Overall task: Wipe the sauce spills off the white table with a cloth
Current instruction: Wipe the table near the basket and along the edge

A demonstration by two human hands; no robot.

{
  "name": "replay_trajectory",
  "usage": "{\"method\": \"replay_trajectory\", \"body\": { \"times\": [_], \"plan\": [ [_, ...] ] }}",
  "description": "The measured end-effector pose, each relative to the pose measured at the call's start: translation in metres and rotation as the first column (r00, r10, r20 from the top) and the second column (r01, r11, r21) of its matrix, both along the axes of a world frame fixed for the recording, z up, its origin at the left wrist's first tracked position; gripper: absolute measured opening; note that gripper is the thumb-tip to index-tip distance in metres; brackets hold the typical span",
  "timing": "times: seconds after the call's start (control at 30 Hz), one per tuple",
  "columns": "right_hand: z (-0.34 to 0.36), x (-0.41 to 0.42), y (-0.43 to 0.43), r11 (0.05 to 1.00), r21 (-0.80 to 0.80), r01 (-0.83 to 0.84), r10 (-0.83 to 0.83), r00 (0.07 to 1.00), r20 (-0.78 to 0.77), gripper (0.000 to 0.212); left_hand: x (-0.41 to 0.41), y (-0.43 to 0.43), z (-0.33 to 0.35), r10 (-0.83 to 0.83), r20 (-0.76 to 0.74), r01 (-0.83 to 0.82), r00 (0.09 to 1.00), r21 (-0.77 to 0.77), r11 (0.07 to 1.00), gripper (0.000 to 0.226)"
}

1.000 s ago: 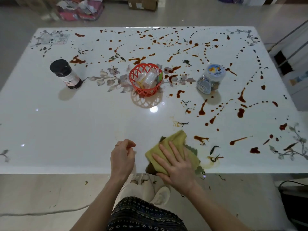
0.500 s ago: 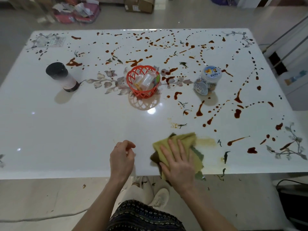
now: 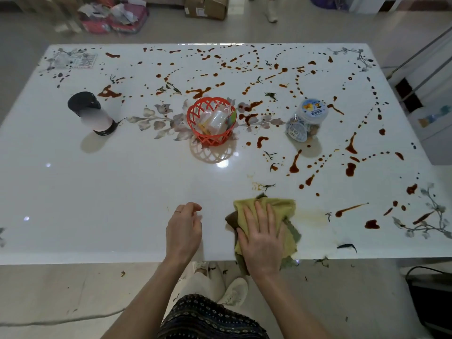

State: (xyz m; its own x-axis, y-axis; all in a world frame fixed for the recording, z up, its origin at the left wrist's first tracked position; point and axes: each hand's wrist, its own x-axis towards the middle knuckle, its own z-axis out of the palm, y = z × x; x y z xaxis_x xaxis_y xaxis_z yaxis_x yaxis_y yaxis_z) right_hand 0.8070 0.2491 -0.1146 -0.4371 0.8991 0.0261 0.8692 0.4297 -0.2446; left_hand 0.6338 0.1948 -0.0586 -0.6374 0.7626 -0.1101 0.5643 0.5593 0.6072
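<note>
A yellow-green cloth (image 3: pixel 283 207) lies at the near edge of the white table (image 3: pixel 110 182), and my right hand (image 3: pixel 261 238) presses flat on it with fingers spread. Part of the cloth hangs over the table's edge. My left hand (image 3: pixel 183 228) rests loosely curled on the table to the cloth's left, holding nothing. Red-brown sauce spills (image 3: pixel 294 162) cover the far and right parts of the table. A pale yellowish smear (image 3: pixel 311 216) lies just right of the cloth.
An orange basket (image 3: pixel 210 122) with small bottles stands at the table's middle. A black-lidded bottle (image 3: pixel 91 113) stands at the left, a clear jar (image 3: pixel 305 121) with a blue-white lid at the right. Boxes and bags lie on the floor beyond.
My right hand slid the cloth to the right over a sauce streak and then back left, leaving a pale smear where the streak was. My left hand stayed in place.
</note>
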Motion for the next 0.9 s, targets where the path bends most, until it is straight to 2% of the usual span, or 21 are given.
{"method": "replay_trajectory", "body": {
  "times": [0.07, 0.2, 0.27, 0.4, 0.5, 0.6, 0.67, 0.77, 0.9],
  "plan": [
    [-0.001, 0.006, 0.015, 1.0, 0.003, -0.03, 0.03, 1.0, 0.009, 0.058, 0.001, 0.003, 0.001, -0.018, -0.009, 0.018, 1.0, -0.009, 1.0, 0.02],
    [0.0, 0.017, 0.035, 0.971, -0.047, 0.235, -0.236, 0.972, -0.009, 0.065, 0.003, 0.003, 0.004, -0.012, -0.001, 0.012, 1.0, -0.01, 1.0, 0.02],
    [0.001, 0.01, 0.034, 0.963, -0.077, 0.258, -0.26, 0.966, -0.012, 0.071, 0.003, 0.003, 0.006, -0.006, -0.006, 0.006, 1.0, -0.004, 1.0, 0.02],
    [0.005, 0.013, 0.03, 0.996, -0.06, 0.066, -0.068, 0.997, -0.027, 0.075, -0.001, 0.003, 0.009, 0.019, 0.006, -0.019, 1.0, -0.004, 1.0, 0.024],
    [0.013, 0.043, 0.045, 0.986, 0.075, -0.149, 0.145, 0.988, 0.055, 0.066, -0.005, 0.001, 0.011, 0.043, -0.003, -0.043, 0.999, 0.002, 0.999, 0.025],
    [0.011, 0.05, 0.059, 0.901, 0.124, -0.415, 0.403, 0.908, 0.114, 0.054, -0.006, -0.002, 0.006, 0.055, -0.02, -0.055, 0.998, -0.009, 0.998, 0.023],
    [0.004, 0.035, 0.063, 0.833, 0.099, -0.544, 0.529, 0.836, 0.146, 0.055, -0.002, -0.003, 0.004, 0.058, -0.02, -0.059, 0.998, -0.008, 0.998, 0.022],
    [0.0, 0.006, 0.069, 0.819, 0.057, -0.571, 0.554, 0.813, 0.177, 0.061, 0.001, -0.003, 0.005, 0.054, -0.03, -0.054, 0.998, -0.014, 0.998, 0.021],
    [0.006, -0.016, 0.078, 0.93, 0.022, -0.366, 0.359, 0.921, 0.155, 0.073, -0.001, -0.001, 0.009, 0.069, -0.024, -0.07, 0.997, -0.015, 0.997, 0.023]
  ]
}}
